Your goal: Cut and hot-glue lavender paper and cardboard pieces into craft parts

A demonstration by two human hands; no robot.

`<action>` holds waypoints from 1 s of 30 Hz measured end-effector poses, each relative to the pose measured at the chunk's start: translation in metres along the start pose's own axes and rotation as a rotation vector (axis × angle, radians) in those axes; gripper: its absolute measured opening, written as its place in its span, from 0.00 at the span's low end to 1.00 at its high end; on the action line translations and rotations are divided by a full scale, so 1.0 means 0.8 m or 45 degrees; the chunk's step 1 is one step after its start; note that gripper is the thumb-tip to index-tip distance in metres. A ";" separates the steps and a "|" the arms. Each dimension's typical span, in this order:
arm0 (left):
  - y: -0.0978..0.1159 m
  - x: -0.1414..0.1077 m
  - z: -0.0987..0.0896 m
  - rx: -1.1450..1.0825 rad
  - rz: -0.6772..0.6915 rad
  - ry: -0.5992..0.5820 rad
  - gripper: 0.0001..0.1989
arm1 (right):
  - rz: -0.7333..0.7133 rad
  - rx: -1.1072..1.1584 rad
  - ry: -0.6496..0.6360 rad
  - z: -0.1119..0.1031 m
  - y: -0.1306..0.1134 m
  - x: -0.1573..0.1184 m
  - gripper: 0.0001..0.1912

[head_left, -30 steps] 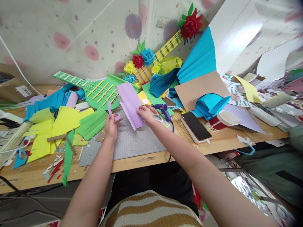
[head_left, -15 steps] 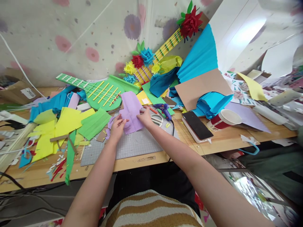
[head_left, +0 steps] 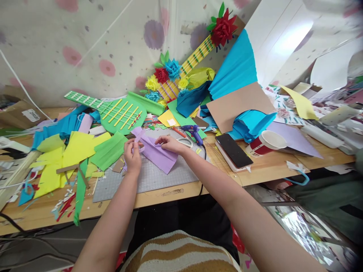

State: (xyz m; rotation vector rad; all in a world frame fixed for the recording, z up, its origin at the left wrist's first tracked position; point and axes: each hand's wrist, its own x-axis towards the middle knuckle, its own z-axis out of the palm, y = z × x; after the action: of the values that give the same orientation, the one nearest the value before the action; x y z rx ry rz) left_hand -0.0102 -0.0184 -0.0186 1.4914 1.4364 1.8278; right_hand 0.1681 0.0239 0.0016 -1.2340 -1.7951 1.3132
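A sheet of purple crepe paper (head_left: 163, 160) lies tilted over the grey cutting mat (head_left: 113, 185), with a narrow strip-like end standing up at its left. My left hand (head_left: 132, 155) is closed on that left end, thumb and fingers pinching it. Bent fingers of my right hand (head_left: 168, 144) grip the sheet's upper edge; the fingertips are partly hidden in its fold. Just beyond my right wrist are white-handled scissors (head_left: 185, 142) and a purple glue gun (head_left: 194, 133).
A green paper guitar (head_left: 121, 115) lies behind; a yellow one with paper flowers (head_left: 198, 56) leans on the wall. Yellow paper (head_left: 76, 149) and green paper (head_left: 109, 153) spread leftward. At right are a phone (head_left: 234, 150), a paper cup (head_left: 266, 142) and blue crepe paper (head_left: 252, 124).
The purple paper has turned from upright to slanting down rightward and come nearer me. My left hand has shifted left and lifted its end; my right hand has moved slightly left.
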 end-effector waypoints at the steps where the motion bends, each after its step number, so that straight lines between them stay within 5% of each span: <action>1: -0.001 0.000 0.000 -0.010 0.001 0.018 0.13 | -0.022 0.014 -0.019 -0.002 0.000 0.000 0.18; 8: -0.010 0.000 0.005 -0.004 -0.009 0.001 0.08 | 0.061 -0.412 0.136 0.000 0.003 0.005 0.17; 13: -0.016 -0.007 0.011 -0.026 -0.194 -0.233 0.12 | 0.101 -0.531 0.350 -0.005 0.002 0.006 0.17; 20: -0.007 -0.012 0.014 -0.075 -0.247 -0.418 0.15 | -0.184 -0.821 0.662 -0.010 -0.012 -0.013 0.20; 24: -0.005 -0.012 0.014 -0.011 -0.234 -0.403 0.15 | -0.323 -0.709 0.410 -0.005 -0.022 -0.022 0.19; 27: -0.005 -0.012 0.020 -0.109 -0.308 -0.455 0.15 | -0.245 -0.659 0.141 -0.002 -0.020 -0.026 0.13; 30: -0.007 -0.002 0.024 -0.191 -0.504 -0.419 0.11 | -0.108 -0.672 0.089 -0.003 -0.013 -0.030 0.13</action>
State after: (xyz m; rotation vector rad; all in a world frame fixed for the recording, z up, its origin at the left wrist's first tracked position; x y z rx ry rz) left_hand 0.0057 -0.0088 -0.0258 1.2542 1.2897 1.3498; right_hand 0.1761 0.0016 0.0139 -1.4268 -2.1942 0.7558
